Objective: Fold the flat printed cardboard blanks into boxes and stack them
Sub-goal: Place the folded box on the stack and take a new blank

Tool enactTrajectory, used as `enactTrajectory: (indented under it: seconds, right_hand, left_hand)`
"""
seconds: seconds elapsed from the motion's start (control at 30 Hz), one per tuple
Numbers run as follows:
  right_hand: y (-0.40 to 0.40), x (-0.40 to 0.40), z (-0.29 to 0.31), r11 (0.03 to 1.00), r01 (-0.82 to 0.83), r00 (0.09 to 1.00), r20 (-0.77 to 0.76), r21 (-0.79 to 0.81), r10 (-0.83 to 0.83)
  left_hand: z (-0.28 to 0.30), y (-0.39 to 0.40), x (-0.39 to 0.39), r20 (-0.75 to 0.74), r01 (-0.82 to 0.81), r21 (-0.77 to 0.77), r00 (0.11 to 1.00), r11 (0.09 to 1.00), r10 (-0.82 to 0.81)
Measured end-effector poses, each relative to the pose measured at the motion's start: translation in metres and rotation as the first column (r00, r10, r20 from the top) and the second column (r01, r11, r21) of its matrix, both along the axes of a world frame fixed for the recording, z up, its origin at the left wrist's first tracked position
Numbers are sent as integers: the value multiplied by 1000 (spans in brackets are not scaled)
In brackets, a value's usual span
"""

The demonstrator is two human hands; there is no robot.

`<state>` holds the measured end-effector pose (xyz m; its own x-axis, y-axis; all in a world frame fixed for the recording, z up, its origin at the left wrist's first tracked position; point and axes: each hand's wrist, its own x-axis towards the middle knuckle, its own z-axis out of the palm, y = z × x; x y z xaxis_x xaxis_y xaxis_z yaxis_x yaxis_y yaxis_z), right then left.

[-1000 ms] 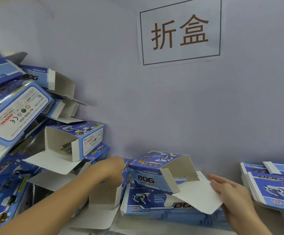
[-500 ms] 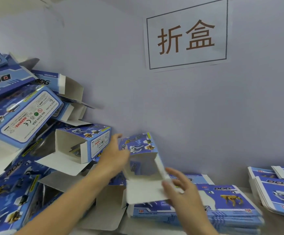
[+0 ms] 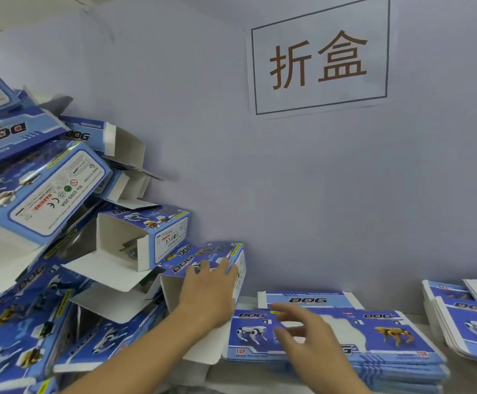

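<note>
Big heap of folded boxes [image 3: 41,211] on your left, open ends showing empty. Blanks [image 3: 374,334] lie stacked flat on the worktop. Your left hand [image 3: 209,291] presses the newest box [image 3: 203,260] against the heap, fingers straight; right hand [image 3: 308,336] hovers over the blanks, fingers loosely spread.

The left hand [image 3: 209,291] lies flat, fingers straight, on a folded blue DOG box [image 3: 203,268] at the foot of the pile of folded boxes [image 3: 46,223]. The right hand [image 3: 308,334] hovers with spread fingers over the stack of flat blanks [image 3: 374,339]. A second blank stack [image 3: 470,317] sits right; a paper sign [image 3: 320,58] hangs on the wall.
</note>
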<state>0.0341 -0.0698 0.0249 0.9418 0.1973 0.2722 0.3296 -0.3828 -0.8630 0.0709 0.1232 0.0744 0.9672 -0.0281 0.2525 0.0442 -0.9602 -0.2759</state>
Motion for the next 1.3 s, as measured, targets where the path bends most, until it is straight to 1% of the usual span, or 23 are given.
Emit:
enactTrajectory:
  seconds: [0.13,0.2,0.23,0.3,0.4,0.47,0.53,0.63,0.7,0.77,0.87,0.93,0.97,1.03,1.1,1.13,1.17,1.2,1.23,1.27,1.3]
  right_hand:
    - [-30,10,-2,985,153,988,2,79,-154]
    - [-38,14,-4,975,196,980,0,102,-197]
    - [-41,14,-5,973,212,977,-1,89,-213]
    - [-48,15,-6,970,240,971,-2,28,-240]
    - [-61,16,-10,956,280,960,2,-91,-281]
    - [-65,16,-12,938,278,959,-2,-206,-284]
    - [-63,13,-13,911,239,965,-19,-336,-260]
    - [-57,12,-18,856,171,973,-51,-488,-224]
    - [-56,13,-21,837,166,974,-48,-522,-223]
    - [-57,13,-24,833,180,973,-27,-524,-227]
    - [-61,13,-24,833,195,975,7,-518,-223]
    - [-62,14,-23,834,200,975,25,-514,-219]
    - [-63,14,-22,833,200,976,29,-516,-216]
    - [-63,15,-21,828,201,976,37,-523,-214]
    - [-63,16,-19,823,207,975,44,-530,-217]
    - [-63,16,-18,821,208,975,46,-532,-217]
    - [-63,16,-17,822,205,976,44,-531,-215]
    - [-63,16,-16,828,203,976,39,-524,-214]
    - [-63,16,-16,835,200,976,33,-513,-214]
    - [-64,16,-17,841,196,977,25,-504,-213]
    - [-65,16,-17,843,190,978,20,-503,-208]
  left_hand:
    - [12,-5,14,-54,-44,68,997,997,47]
    - [19,-8,20,-101,-56,60,993,997,61]
    - [23,-8,23,-124,-62,46,990,997,67]
    - [31,-7,28,-155,-63,-10,986,998,61]
    - [34,-5,30,-155,-26,-78,988,997,13]
    - [24,-5,26,-180,-3,-47,984,999,-6]
    - [6,-4,22,-197,10,11,980,1000,-8]
    - [-4,5,21,-152,31,14,988,999,-28]
    - [2,9,23,-134,67,-20,989,998,-69]
    - [10,9,25,-135,108,-41,984,993,-112]
    - [11,7,25,-182,109,23,978,994,-103]
    - [7,3,22,-176,104,45,980,994,-94]
    - [7,0,19,-135,118,45,985,992,-111]
    - [10,-11,12,27,191,33,981,981,-192]
    - [16,-27,3,222,310,-34,929,950,-295]
    - [19,-37,-1,323,390,-98,883,916,-341]
    - [21,-48,-4,426,480,-175,824,859,-374]
    - [22,-59,-8,516,563,-256,767,785,-382]
    - [22,-71,-12,578,624,-339,729,704,-367]
    - [19,-82,-15,608,656,-429,718,621,-339]
    - [15,-93,-19,616,665,-517,727,540,-305]
